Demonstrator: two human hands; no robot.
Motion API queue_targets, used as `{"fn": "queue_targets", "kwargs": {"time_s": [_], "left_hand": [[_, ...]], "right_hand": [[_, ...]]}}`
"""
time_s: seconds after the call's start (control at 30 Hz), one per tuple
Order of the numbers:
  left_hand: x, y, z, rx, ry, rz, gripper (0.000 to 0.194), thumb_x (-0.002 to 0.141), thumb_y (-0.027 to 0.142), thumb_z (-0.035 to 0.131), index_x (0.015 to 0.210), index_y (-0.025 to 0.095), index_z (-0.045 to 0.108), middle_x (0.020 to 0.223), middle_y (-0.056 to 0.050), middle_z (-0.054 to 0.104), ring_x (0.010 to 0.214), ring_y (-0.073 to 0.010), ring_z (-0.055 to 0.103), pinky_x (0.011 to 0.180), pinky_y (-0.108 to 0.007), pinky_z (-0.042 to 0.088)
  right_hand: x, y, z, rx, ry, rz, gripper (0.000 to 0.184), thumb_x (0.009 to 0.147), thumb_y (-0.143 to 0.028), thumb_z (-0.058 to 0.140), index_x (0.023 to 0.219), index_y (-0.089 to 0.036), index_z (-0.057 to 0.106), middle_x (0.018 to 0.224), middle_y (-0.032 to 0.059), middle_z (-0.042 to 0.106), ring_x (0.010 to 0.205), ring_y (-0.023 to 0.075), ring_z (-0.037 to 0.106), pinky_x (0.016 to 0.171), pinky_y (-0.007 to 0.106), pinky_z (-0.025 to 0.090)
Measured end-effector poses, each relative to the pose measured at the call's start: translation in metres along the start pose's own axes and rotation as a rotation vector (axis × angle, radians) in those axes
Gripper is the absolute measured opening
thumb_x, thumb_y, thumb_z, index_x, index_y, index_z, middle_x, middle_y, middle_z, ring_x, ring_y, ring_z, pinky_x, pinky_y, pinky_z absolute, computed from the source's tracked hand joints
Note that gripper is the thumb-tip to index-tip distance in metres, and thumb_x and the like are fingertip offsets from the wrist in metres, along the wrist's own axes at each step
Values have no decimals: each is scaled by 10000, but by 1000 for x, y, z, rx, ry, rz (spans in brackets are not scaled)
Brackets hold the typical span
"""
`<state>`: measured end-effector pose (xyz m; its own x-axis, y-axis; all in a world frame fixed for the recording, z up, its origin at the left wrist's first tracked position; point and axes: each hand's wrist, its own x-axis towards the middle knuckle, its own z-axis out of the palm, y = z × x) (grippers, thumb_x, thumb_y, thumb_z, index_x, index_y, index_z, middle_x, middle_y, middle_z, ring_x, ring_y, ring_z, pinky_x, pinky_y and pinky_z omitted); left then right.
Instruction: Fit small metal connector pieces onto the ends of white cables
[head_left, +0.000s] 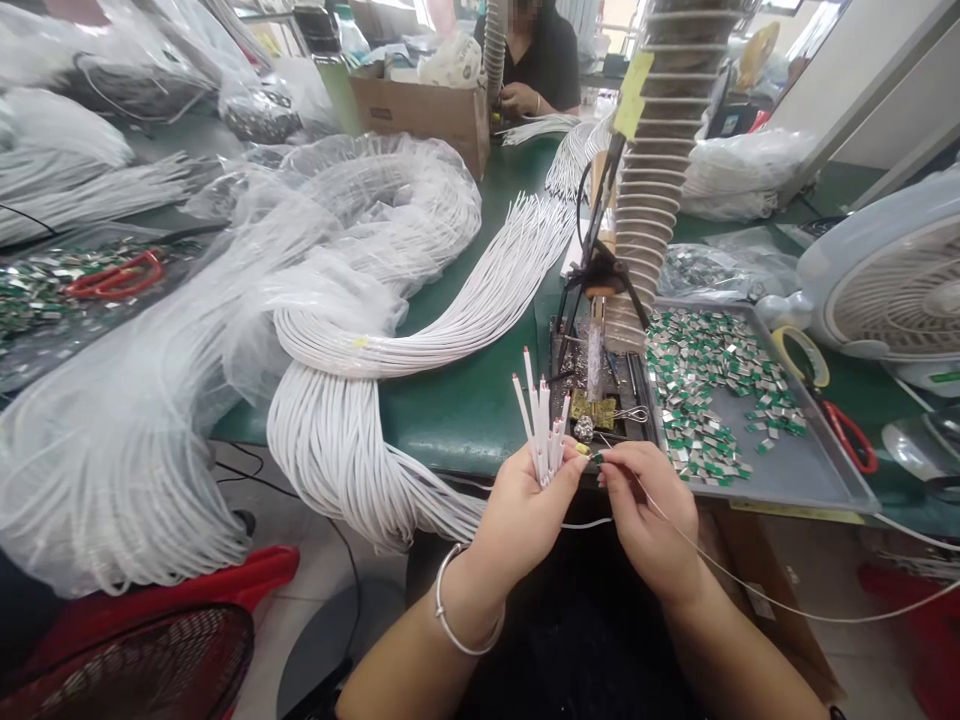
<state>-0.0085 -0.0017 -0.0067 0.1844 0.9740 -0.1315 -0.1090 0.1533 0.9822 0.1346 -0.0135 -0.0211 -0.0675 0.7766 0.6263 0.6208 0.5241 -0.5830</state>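
Note:
My left hand grips a bundle of white cables upright, their stripped ends marked red at the tips. My right hand pinches a thin white wire between finger and thumb, close to the bundle. A tiny green-and-silver piece shows at those fingertips, though its hold is hard to make out. Just ahead of my hands stands a soldering station with a brass wool pad. To its right, a grey metal tray holds several small green-and-silver pieces.
Large coils of white cable in plastic sheeting fill the green workbench on the left. A ribbed extraction hose rises behind the station. A fan and red-handled scissors sit right. A co-worker sits beyond a cardboard box.

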Motion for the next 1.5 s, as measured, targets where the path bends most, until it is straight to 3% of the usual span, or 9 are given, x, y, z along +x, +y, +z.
{"fn": "queue_targets", "kwargs": {"time_s": [0.13,0.33,0.6,0.8,0.97,1.5], "left_hand": [[-1,3,-3,69,-32,-9,115,846,263,547,805,166,592,765,-1,545,727,-135,494,737,-266,416],[-1,11,-4,126,-122,-9,133,845,248,535,741,169,559,807,-28,598,788,-167,538,748,-278,428],[2,17,1,222,-38,15,117,811,196,529,695,183,522,781,-11,603,741,-157,548,701,-263,433],[6,22,2,222,-1,-29,73,810,209,522,744,179,525,754,2,563,705,-144,510,671,-261,416],[10,27,4,252,23,-13,87,803,217,520,723,182,511,751,4,551,707,-142,498,660,-258,401],[13,39,6,279,84,6,64,780,201,546,720,179,545,708,13,564,667,-138,506,641,-250,408]], "right_hand": [[0,2,4,-31,53,-35,168,842,-60,529,921,-199,583,804,29,606,748,141,608,658,276,539],[1,0,7,-23,57,-106,263,858,-59,471,1044,-187,607,915,78,665,874,182,650,751,331,567],[-7,1,9,43,140,17,355,886,-100,441,1224,-185,506,928,68,717,825,165,702,735,307,594],[-6,5,8,100,165,20,275,865,-62,481,1046,-206,630,968,50,722,839,156,701,765,302,590],[-2,6,8,145,137,-49,281,852,-40,493,1043,-203,619,1023,69,705,948,176,681,809,343,587],[6,4,10,100,156,-88,260,857,-58,493,1029,-208,616,1018,80,709,940,191,686,786,361,595]]}}
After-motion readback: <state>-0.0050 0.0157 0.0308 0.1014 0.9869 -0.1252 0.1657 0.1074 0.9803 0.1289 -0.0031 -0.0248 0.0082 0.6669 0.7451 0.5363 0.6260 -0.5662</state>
